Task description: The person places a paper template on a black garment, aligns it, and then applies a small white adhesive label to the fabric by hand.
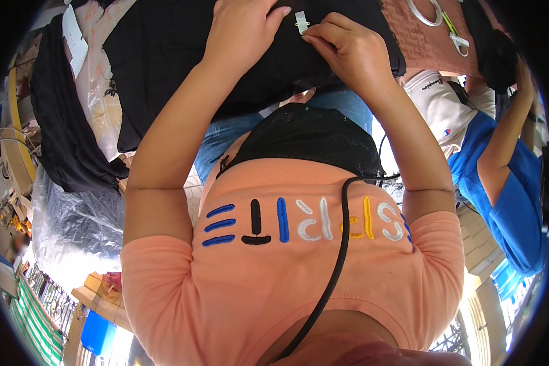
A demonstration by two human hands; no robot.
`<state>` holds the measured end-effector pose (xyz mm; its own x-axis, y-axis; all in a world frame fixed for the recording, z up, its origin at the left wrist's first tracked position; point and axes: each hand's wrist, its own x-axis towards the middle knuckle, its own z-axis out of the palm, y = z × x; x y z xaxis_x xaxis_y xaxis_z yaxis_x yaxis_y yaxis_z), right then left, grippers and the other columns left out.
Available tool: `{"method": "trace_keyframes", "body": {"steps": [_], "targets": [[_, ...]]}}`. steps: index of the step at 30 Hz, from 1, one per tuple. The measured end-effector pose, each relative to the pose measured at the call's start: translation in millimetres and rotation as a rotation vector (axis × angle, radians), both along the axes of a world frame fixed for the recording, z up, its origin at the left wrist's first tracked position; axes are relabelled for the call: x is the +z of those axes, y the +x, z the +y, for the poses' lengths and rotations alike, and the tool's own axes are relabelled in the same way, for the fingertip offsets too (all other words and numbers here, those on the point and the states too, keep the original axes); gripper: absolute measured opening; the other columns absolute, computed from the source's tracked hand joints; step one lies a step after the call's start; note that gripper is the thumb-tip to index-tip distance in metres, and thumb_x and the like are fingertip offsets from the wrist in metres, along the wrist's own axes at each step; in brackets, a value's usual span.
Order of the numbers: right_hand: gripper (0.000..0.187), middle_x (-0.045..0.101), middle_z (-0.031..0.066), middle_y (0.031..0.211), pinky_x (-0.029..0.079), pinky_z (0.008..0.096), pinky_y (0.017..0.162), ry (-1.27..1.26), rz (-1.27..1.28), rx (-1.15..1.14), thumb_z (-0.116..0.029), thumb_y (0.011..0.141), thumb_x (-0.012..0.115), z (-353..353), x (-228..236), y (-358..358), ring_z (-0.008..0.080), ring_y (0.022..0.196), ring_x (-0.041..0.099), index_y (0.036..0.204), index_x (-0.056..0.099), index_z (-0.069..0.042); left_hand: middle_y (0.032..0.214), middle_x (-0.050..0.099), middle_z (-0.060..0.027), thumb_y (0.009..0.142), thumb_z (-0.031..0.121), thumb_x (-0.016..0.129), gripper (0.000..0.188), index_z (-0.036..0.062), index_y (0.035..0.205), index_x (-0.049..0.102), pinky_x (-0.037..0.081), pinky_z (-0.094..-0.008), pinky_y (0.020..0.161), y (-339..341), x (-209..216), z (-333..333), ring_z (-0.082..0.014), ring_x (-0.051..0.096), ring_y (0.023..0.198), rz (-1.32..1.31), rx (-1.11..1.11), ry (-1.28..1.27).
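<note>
Black cloth (171, 67) is spread in front of me at the top of the view. On it lies a small whitish tag (301, 18) with gold-coloured bits at its sides. My right hand (354, 52) is closed in a pinch at the tag's near end, thumb and forefinger together. To its left, my left hand (244, 27) rests over the same black cloth. Its thumb is stretched out toward the tag, without touching it. The upper edge cuts off its other fingers.
At the upper right, a white ring (438, 13) and small yellow-green-handled snips (451, 27) lie on reddish-brown textured cloth (418, 46). A co-worker in a blue shirt (515, 195) sits to my right near more black fabric (497, 52). Black cloth (67, 122) and clear plastic (67, 213) are on the left.
</note>
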<state>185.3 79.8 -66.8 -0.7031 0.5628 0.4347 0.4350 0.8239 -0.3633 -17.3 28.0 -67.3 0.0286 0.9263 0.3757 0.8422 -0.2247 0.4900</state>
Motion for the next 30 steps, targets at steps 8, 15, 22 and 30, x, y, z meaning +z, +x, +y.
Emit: {"method": "trace_keyframes", "body": {"steps": [8,15,22,30], "targets": [[0.013,0.065,0.0034,0.087,0.055,0.0361,0.063,0.102,-0.09,0.084,-0.02,0.087,0.075,7.6,5.2,2.8,0.0279,0.076,0.069,0.095,0.075,-0.01,0.154,0.054,-0.0028,0.094,0.008,0.051,0.049,0.0131,0.142,0.059,0.036,-0.0536,0.11,-13.5,1.1,-20.3,-0.0326,0.045,0.142,0.346,-0.311,-0.149],[0.014,0.065,0.003,0.093,0.056,0.0356,0.076,0.22,-0.414,0.344,-0.017,0.09,0.068,27.0,23.3,9.4,0.0243,0.088,0.07,0.099,0.074,-0.009,0.161,0.044,-0.0022,0.098,0.012,0.046,0.052,0.0132,0.15,0.05,0.021,-0.0688,0.118,-19.9,8.4,-15.3,-0.0355,0.037,0.149,0.607,-0.404,-0.16],[0.014,0.07,0.0141,0.093,0.055,0.0412,0.077,-0.041,-0.529,0.218,-0.01,0.085,0.074,67.4,130.7,36.4,0.0347,0.085,0.07,0.096,0.072,-0.001,0.167,0.034,-0.0022,0.099,0.01,0.044,0.057,0.0212,0.155,0.043,0.02,-0.075,0.115,-18.3,28.2,-10.0,-0.0424,0.03,0.152,0.67,-0.459,-0.286],[0.014,0.069,0.0034,0.096,0.056,0.0371,0.07,-0.006,-0.172,0.299,-0.016,0.088,0.074,26.6,24.7,19.6,0.0246,0.087,0.07,0.1,0.073,-0.009,0.168,0.031,-0.0027,0.101,0.009,0.041,0.057,0.0271,0.155,0.045,0.014,-0.0747,0.117,-20.3,26.2,-11.2,-0.0486,0.023,0.153,0.622,-0.462,-0.345]]}}
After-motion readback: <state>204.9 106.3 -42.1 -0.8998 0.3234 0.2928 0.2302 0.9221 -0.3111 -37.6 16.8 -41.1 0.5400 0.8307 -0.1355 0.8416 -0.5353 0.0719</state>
